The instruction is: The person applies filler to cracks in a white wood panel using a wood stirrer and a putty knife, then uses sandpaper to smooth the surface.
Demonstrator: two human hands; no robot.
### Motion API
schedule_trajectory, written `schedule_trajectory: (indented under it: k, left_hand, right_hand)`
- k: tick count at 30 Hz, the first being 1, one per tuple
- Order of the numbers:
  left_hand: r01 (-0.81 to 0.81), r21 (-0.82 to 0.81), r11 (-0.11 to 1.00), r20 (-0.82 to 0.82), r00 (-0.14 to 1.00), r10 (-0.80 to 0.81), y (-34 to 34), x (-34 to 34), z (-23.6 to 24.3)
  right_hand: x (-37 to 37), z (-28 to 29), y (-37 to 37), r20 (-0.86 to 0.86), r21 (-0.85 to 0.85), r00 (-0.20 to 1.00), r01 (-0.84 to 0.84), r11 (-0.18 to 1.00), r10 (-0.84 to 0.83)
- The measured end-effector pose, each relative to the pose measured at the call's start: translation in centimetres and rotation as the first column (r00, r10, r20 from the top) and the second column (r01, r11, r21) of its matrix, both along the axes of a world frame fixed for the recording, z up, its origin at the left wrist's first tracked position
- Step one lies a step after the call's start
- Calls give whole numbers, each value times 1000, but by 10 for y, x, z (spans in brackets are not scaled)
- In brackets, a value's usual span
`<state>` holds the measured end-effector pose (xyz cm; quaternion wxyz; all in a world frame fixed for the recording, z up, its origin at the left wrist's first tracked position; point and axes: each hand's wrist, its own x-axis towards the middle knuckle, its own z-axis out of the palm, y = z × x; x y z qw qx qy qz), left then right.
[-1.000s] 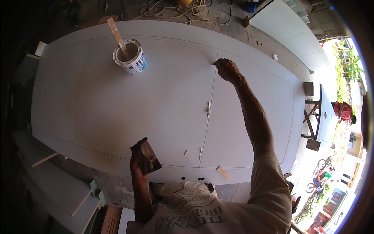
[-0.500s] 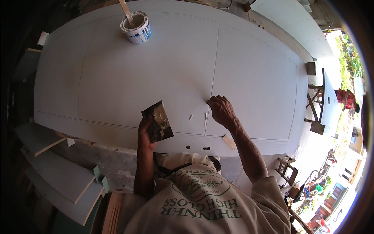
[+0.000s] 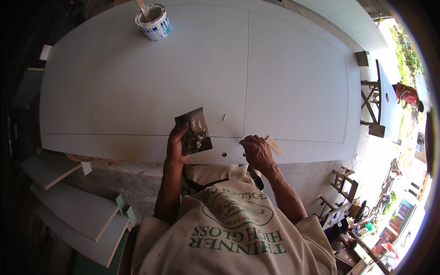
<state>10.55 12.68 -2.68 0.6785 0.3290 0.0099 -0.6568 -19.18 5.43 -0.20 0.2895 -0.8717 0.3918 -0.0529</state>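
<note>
L hand [image 3: 176, 144] clamps putty-smeared dark square board [image 3: 194, 131]; R hand [image 3: 256, 151] fingers pinched together on white panel [image 3: 137, 91]. Blue-labelled white tub [image 3: 154, 22] far beyond the board.

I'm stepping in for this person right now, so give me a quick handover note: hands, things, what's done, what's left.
Left hand: holds a dark square board smeared with pale filler, over the near edge of the white panel.
Right hand: pressing a small pale scraper onto the panel's near edge, beside two small holes.
Tub with a stick in it: far edge of the panel.
Done: one pale dab sits near the centre seam.
Left: the holes look unfilled.
</note>
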Motion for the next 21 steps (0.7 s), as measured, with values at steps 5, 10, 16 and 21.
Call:
schedule_trajectory:
  k: [5, 10, 16, 21]
  left_hand:
    - [154, 103, 983, 14, 988, -156, -3, -5, 2]
    - [343, 135, 929, -114, 937, -330, -13, -40, -10]
    - [305, 72, 950, -134, 946, -294, -16, -48, -11]
    - [231, 86, 969, -65, 972, -226, -6, -44, -12]
  right_hand:
    - [-9, 44, -12, 261, 163, 940, 180, 970, -218]
    - [16, 71, -4, 369, -195, 928, 134, 972, -53]
    - [41, 39, 15, 305, -463, 941, 11, 886, 148]
    - [43, 39, 20, 276, -413, 947, -37, 910, 164]
